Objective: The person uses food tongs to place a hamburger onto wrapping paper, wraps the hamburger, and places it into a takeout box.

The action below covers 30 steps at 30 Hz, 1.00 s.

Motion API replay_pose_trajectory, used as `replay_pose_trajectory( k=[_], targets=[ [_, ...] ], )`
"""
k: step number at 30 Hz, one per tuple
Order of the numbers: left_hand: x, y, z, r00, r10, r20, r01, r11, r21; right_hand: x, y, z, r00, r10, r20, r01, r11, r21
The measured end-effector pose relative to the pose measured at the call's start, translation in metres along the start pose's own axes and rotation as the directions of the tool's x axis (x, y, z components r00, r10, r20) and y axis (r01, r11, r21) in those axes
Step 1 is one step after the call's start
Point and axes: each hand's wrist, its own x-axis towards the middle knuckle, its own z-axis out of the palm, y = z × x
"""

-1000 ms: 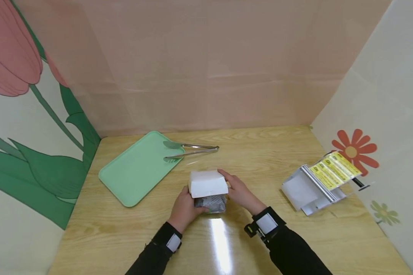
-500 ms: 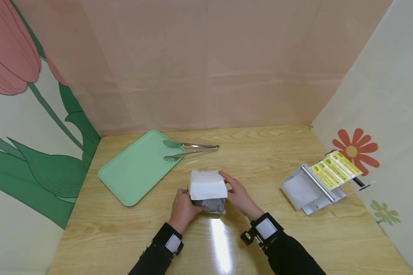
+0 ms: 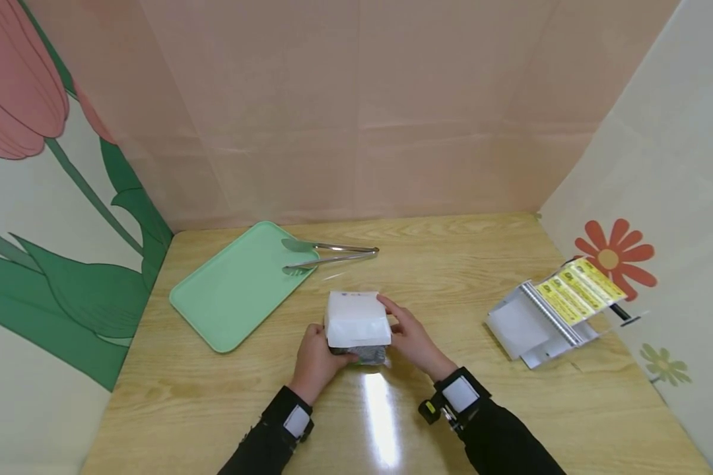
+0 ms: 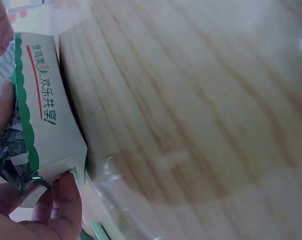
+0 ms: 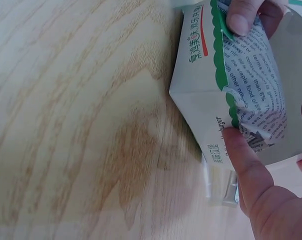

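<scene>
Between both hands, a white paper burger box (image 3: 356,320) stands on the table with its lid partly lowered. Inside it lies a bundle in grey printed paper (image 3: 370,355), visible below the lid's front edge; what it wraps is hidden. My left hand (image 3: 316,363) grips the box's left side, its thumb over the front edge against the wrapper. My right hand (image 3: 412,336) holds the right side, with fingers at both lid and base. In the right wrist view, one finger touches the side wall near the green scalloped rim of the box (image 5: 196,105).
A green tray (image 3: 237,297) lies at the back left, with metal tongs (image 3: 344,254) resting across its right edge. At the right stands a metal dispenser (image 3: 541,323) carrying a strip of yellow labels (image 3: 579,290). Patterned walls enclose the wooden table (image 3: 445,264).
The lid has come down a little over the wrapped bundle, so less of the grey paper shows. Both hands keep their places on the box.
</scene>
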Motion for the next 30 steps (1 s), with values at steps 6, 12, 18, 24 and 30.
replay_pose_trajectory(
  k=[6,12,18,24,30],
  targets=[
    [0.0,-0.001,-0.001,1.0,0.002,0.008,-0.002,1.0,-0.003,0.007,0.017,0.002,1.0,-0.003,0.005,0.003,1.0,0.015],
    [0.0,-0.001,-0.001,1.0,0.0,0.005,0.0,1.0,-0.006,0.014,0.037,0.006,1.0,0.006,-0.007,-0.006,1.0,0.006],
    [-0.003,-0.002,-0.001,1.0,0.004,0.01,-0.004,1.0,-0.027,0.013,0.044,0.005,0.999,-0.047,-0.021,0.047,0.999,0.0],
    [-0.006,-0.008,-0.004,0.996,0.023,0.082,-0.013,0.993,-0.114,0.011,0.047,0.004,1.0,-0.01,0.015,0.01,0.999,0.037],
    [-0.008,-0.017,-0.009,0.993,-0.01,0.116,0.035,0.976,-0.216,0.006,0.048,0.005,0.998,0.013,0.056,-0.019,0.994,0.109]
  ],
)
